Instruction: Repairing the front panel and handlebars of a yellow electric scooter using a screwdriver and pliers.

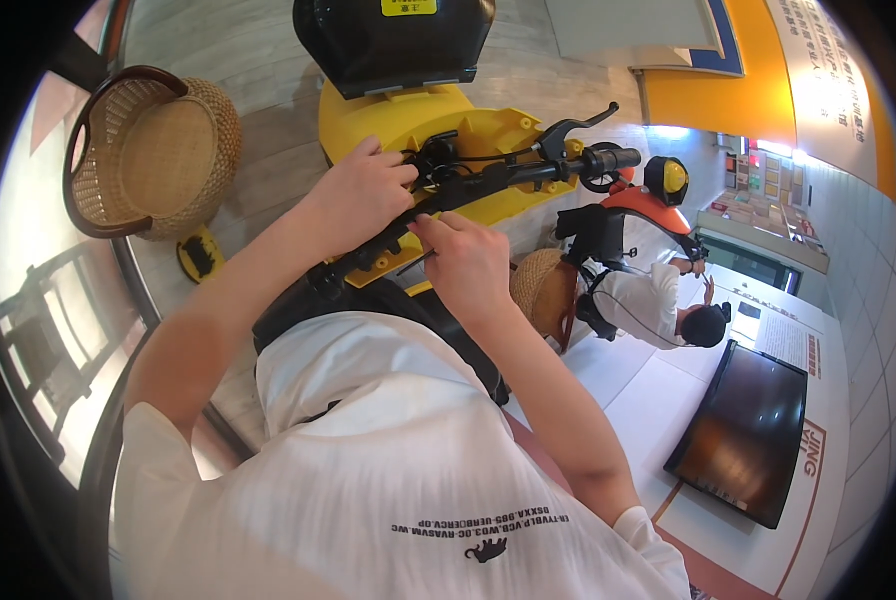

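Note:
A scooter with yellow body panels [393,125] stands in front of me, its black handlebar [498,178] running crosswise beneath my hands. A brake lever [580,120] and a rubber grip [613,160] show at its right end. My left hand [363,200] is closed around the middle of the bar, fingertips beside a cluster of black cables [436,158]. Just below and right, my right hand [465,262] is pinched near the bar. From its fingers sticks a thin dark rod [415,263], which looks like a hex key. The fingertips partly hide their contact.
At the left stands a woven rattan basket chair [168,155], with a small yellow-and-black piece [200,255] beside it. A black case [393,45] lies beyond the scooter. To the right, another person [653,300] works at a red scooter [648,208]; a wall screen [743,435] hangs nearby.

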Motion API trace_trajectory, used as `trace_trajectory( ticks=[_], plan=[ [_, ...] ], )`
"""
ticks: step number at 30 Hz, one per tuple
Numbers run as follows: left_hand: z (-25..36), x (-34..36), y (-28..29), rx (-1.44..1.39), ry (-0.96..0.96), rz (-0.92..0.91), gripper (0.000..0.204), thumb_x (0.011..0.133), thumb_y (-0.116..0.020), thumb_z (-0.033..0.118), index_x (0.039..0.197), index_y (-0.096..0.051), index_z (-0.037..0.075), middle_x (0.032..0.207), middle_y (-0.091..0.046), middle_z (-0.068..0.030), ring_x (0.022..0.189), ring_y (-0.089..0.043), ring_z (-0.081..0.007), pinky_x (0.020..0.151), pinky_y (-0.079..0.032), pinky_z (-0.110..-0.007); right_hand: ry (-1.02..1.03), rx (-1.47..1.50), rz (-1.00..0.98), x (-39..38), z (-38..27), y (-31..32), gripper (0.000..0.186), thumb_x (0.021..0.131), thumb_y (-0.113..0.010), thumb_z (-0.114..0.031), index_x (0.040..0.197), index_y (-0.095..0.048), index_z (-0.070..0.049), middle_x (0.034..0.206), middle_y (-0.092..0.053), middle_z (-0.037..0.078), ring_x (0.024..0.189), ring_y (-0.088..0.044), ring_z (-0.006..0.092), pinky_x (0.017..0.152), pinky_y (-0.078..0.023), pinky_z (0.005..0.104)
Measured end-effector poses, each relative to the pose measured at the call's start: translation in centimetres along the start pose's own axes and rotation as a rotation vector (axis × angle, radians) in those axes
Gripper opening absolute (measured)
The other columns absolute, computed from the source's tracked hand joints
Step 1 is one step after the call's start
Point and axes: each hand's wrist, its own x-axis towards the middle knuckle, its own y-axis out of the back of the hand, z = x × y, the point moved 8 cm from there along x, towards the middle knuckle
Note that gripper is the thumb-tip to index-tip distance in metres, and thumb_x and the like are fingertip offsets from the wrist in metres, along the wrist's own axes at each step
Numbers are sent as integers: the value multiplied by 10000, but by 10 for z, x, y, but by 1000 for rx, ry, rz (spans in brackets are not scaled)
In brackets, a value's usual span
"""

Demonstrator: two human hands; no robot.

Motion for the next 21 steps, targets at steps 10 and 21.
trace_trajectory(
  ticks=[10, 21],
  plan=[
    [18, 8, -4, 185, -90, -134, 85, 726, -658, 132, 725, -743, 123, 799, -665, -22, 855, -656, -176, 863, -448, -311, -40, 85, 271, -35, 28, 52, 91, 801, -760, -72, 890, -747, -76, 660, -620, 77, 541, -589, 239, 509, -438, 336],
    [35, 14, -9, 311, -242, -287, 69, 719, -650, 112, 731, -711, 83, 778, -655, -67, 845, -642, -212, 879, -451, -326, -563, 487, 286, -139, 74, 22, 108, 849, -763, -130, 888, -749, -31, 732, -675, 151, 586, -629, 263, 558, -490, 330]
  ],
)
